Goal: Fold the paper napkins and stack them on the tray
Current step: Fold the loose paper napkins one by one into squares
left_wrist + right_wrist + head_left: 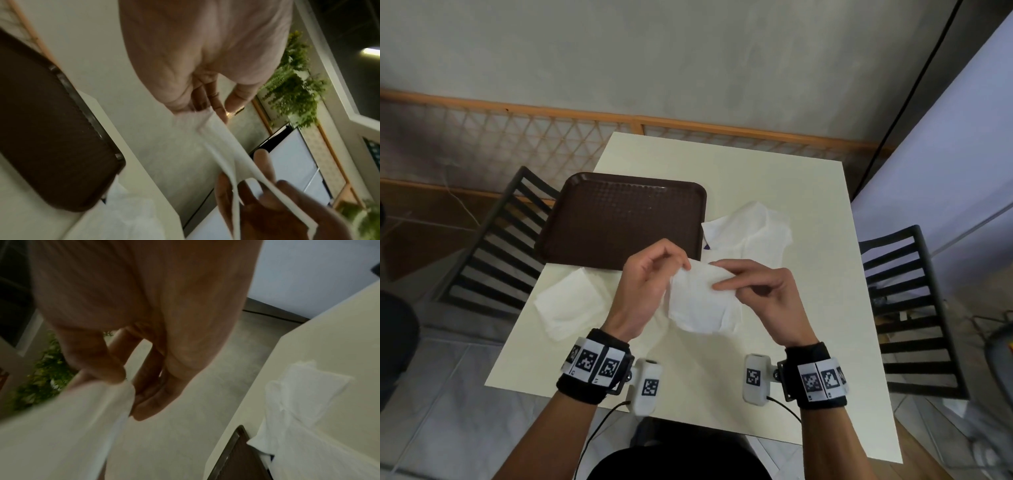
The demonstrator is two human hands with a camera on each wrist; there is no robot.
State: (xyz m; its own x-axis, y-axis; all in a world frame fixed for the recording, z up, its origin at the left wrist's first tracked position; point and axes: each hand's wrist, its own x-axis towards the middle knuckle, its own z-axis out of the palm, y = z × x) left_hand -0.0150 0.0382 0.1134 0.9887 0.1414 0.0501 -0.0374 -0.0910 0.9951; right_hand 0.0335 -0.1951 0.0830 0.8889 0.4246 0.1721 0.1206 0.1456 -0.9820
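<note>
I hold a white paper napkin (703, 301) in the air above the table's near middle. My left hand (654, 270) pinches its upper left corner and my right hand (746, 281) pinches its upper right edge. The left wrist view shows the napkin (222, 146) stretched between both hands in layers; in the right wrist view the napkin (68, 421) hangs from my thumb and fingers. The brown tray (619, 219) lies bare at the far left of the table. A folded napkin (571, 305) lies flat near the left edge. A loose pile of napkins (753, 233) sits right of the tray.
The cream square table (774, 178) has black slatted chairs on its left (493, 240) and right (907, 308). A wooden lattice rail (517, 137) runs along the wall behind. Green plants (292, 91) show in the left wrist view.
</note>
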